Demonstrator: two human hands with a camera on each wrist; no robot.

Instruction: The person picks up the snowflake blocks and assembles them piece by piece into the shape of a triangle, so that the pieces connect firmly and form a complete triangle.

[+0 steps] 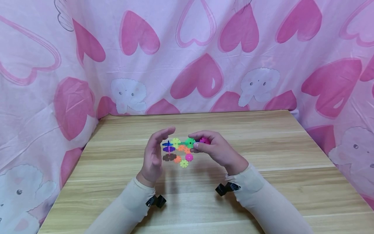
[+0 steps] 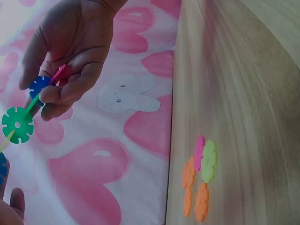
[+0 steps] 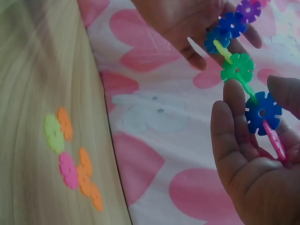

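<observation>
A chain of interlocked, notched plastic discs, among them a green disc (image 1: pixel 190 142), hangs above the table between the two hands. My right hand (image 1: pixel 219 150) grips its right end, around a blue disc (image 3: pixel 263 113) with a pink disc (image 3: pixel 274 140) slotted into it. My left hand (image 1: pixel 153 154) stands beside the other end, fingers straight and palm facing the chain. Near it are a purple disc (image 3: pixel 248 10) and a brown disc (image 1: pixel 169 157). In the right wrist view, the left fingers lie behind the chain's blue discs.
Below the chain, several loose discs lie on the wooden table (image 1: pixel 263 195): a yellow disc (image 1: pixel 184 163), a magenta disc (image 1: pixel 189 157) and a few orange ones (image 2: pixel 201 201). A pink heart-patterned cloth (image 1: pixel 163 65) hangs behind the table and on both sides.
</observation>
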